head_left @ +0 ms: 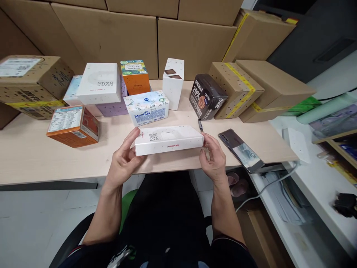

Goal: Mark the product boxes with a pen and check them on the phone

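A long white box marked POWER BANK (169, 140) is held level just above the near edge of the light wooden table (41, 156). My left hand (124, 160) grips its left end, fingers curled round it. At the right end, my right hand (214, 158) pinches the box between thumb and fingers. Both forearms reach up from the bottom of the view over my dark lap.
Behind stand a Manhua tissue pack (147, 108), a second white power bank box (99, 82), two orange boxes (73, 125), a tall white box (173, 82), a dark box (208, 96) and taped cartons (252, 89). A phone (241, 150) lies at the right edge.
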Motion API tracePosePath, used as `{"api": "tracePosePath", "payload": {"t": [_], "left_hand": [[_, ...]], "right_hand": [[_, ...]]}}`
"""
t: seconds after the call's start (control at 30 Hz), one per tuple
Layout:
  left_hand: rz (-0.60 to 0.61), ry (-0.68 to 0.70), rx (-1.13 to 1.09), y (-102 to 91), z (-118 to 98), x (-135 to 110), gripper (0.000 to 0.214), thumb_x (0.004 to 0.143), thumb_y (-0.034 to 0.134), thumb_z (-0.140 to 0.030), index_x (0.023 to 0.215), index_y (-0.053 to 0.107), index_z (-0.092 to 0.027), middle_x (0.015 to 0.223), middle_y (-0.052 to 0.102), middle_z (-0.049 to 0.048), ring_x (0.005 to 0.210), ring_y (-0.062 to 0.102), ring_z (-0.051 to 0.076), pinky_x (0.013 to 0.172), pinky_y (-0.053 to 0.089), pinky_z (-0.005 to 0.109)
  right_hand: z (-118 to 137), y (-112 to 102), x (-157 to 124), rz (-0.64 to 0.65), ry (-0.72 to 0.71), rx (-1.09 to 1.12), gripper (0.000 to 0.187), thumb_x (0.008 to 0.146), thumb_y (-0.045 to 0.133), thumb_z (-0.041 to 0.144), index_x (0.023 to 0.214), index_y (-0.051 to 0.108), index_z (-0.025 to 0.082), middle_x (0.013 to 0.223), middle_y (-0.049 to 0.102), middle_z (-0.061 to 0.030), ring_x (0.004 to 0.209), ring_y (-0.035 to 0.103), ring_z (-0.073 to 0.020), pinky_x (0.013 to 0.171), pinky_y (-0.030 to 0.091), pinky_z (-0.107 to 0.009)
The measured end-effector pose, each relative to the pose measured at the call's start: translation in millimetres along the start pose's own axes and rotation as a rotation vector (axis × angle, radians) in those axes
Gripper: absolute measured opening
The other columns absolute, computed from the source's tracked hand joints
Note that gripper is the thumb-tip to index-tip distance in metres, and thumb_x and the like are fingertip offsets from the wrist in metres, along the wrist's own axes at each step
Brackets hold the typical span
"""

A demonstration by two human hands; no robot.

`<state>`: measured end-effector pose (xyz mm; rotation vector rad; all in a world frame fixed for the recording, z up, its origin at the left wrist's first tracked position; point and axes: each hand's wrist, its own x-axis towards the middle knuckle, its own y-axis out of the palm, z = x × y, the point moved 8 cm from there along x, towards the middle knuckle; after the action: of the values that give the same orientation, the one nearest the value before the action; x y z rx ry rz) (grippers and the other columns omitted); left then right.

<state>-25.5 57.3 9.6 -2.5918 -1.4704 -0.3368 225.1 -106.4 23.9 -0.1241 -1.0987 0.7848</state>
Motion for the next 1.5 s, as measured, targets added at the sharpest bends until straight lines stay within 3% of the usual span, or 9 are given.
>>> {"api": "tracePosePath", "payload": {"t": [0.2, 0.47, 0.67, 0.97, 1.07, 1.17, 1.3, 1.37, 1.5], "left_hand": [[-0.13, -0.019, 0.107, -0.2, 2.6, -0.4, 0.065, 0.085, 0.084, -0.044, 0.144, 0.063, -0.027, 0.145, 0.066, 0.0092, 0.124, 0.069, 0.027, 0.105, 0.063, 0.043], [-0.219, 0.019, 0.235, -4.8, -6.7, 1.9, 0.043, 0.087, 0.079, -0.052, 0.116, 0.076, -0.019, 0.088, 0.074, 0.0029, 0.071, 0.063, 0.015, 0.064, 0.057, 0.026], [-0.233, -0.047, 0.16, -3.4, -2.6, 0.2, 0.076, 0.091, 0.076, -0.05, 0.156, 0.049, -0.022, 0.062, 0.056, -0.0056, 0.053, 0.047, 0.009, 0.049, 0.038, 0.019], [-0.253, -0.03, 0.298, -8.4, -3.0, 1.2, 0.059, 0.091, 0.07, -0.063, 0.137, 0.068, -0.026, 0.128, 0.069, 0.0099, 0.079, 0.066, 0.013, 0.063, 0.053, 0.024], [-0.24, 0.005, 0.373, -7.8, -5.6, -0.5, 0.056, 0.097, 0.062, -0.065, 0.133, 0.071, -0.024, 0.133, 0.069, 0.0099, 0.109, 0.069, 0.023, 0.092, 0.058, 0.035], [-0.229, 0.045, 0.399, -8.5, -3.4, -1.2, 0.053, 0.102, 0.055, -0.063, 0.135, 0.07, -0.024, 0.136, 0.069, 0.0095, 0.129, 0.063, 0.028, 0.115, 0.049, 0.045], [-0.24, 0.115, 0.366, -10.6, 0.9, -2.4, 0.05, 0.106, 0.047, -0.058, 0.139, 0.066, -0.025, 0.142, 0.064, 0.0101, 0.124, 0.065, 0.025, 0.111, 0.052, 0.044], [-0.3, 0.241, 0.444, -8.9, -9.4, -7.5, 0.044, 0.108, 0.046, -0.052, 0.137, 0.066, -0.026, 0.142, 0.064, 0.0096, 0.13, 0.061, 0.026, 0.113, 0.05, 0.046], [-0.378, 0.622, 0.668, 20.8, -46.6, -31.0, 0.028, 0.104, 0.054, -0.03, 0.126, 0.07, -0.024, 0.127, 0.066, 0.0108, 0.124, 0.061, 0.029, 0.106, 0.052, 0.051]], "right_hand": [[-12.7, 1.9, -9.4, -0.014, 0.057, 0.035, 0.068, 0.094, 0.053, 0.012, 0.158, 0.043, 0.032, 0.153, 0.059, -0.013, 0.133, 0.064, -0.0291, 0.095, 0.067, -0.049], [-14.1, 0.8, -9.4, -0.01, 0.081, -0.01, 0.064, 0.095, 0.056, 0.017, 0.157, 0.044, 0.029, 0.15, 0.062, -0.0142, 0.12, 0.071, -0.0282, 0.096, 0.066, -0.05], [-0.8, -3.0, -0.1, -0.01, 0.039, 0.049, 0.063, 0.096, 0.057, 0.015, 0.157, 0.047, 0.029, 0.148, 0.065, -0.013, 0.127, 0.069, -0.0287, 0.097, 0.065, -0.048], [4.5, 3.4, 5.6, 0.053, 0.01, 0.044, 0.051, 0.098, 0.054, 0.01, 0.146, 0.059, 0.025, 0.136, 0.072, -0.0141, 0.124, 0.071, -0.0263, 0.101, 0.062, -0.046], [3.8, 3.5, 4.6, 0.033, 0.03, 0.041, 0.045, 0.099, 0.054, 0.011, 0.14, 0.064, 0.027, 0.13, 0.076, -0.011, 0.119, 0.073, -0.0245, 0.099, 0.063, -0.044], [-6.0, -2.4, -0.1, -0.072, 0.126, 0.054, 0.033, 0.101, 0.054, 0.017, 0.128, 0.07, 0.027, 0.124, 0.077, -0.009, 0.114, 0.074, -0.0239, 0.098, 0.061, -0.045], [-33.4, -16.4, -5.1, -0.242, 0.377, -0.055, 0.023, 0.1, 0.056, 0.029, 0.115, 0.073, 0.023, 0.104, 0.075, -0.0083, 0.093, 0.073, -0.0214, 0.085, 0.061, -0.041], [-43.9, -15.5, 2.6, -0.167, 0.473, -0.21, 0.028, 0.096, 0.06, 0.034, 0.116, 0.072, 0.02, 0.103, 0.072, -0.0102, 0.085, 0.069, -0.0214, 0.081, 0.059, -0.041], [-60.3, 2.9, 27.9, 0.259, 0.623, -0.535, 0.041, 0.092, 0.066, 0.044, 0.116, 0.071, 0.011, 0.108, 0.07, -0.0203, 0.091, 0.068, -0.0301, 0.083, 0.053, -0.044]]}}
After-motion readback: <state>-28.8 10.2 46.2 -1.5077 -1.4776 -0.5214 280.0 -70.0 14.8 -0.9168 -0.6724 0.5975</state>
